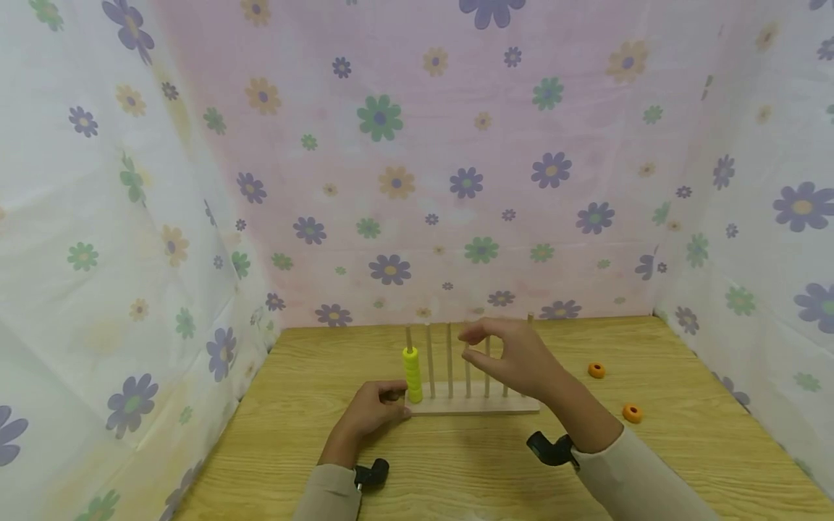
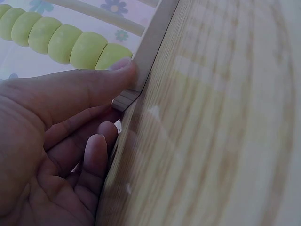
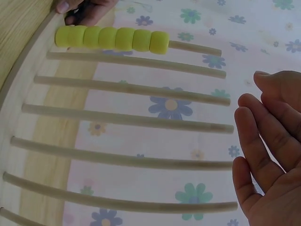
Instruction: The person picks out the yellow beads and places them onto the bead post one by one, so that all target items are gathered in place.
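A wooden peg rack with a long flat base (image 1: 472, 408) and several upright pegs (image 1: 449, 362) stands on the table. Its leftmost peg carries a stack of yellow beads (image 1: 413, 375), with bare wood showing above them. My left hand (image 1: 368, 418) pinches the left end of the base, thumb (image 2: 108, 82) against its front corner below the beads. The right hand (image 1: 517, 356) hovers at the upper part of the middle pegs, fingers loosely bent. In the right wrist view nothing sits between its fingers (image 3: 270, 155), which are beside the tips of bare pegs.
Two orange beads (image 1: 596, 370) lie apart on the wood-grain table (image 1: 274, 463), right of the rack. Flowered cloth (image 1: 433, 152) hangs behind and along both sides. Each wrist wears a black camera mount (image 1: 549, 448).
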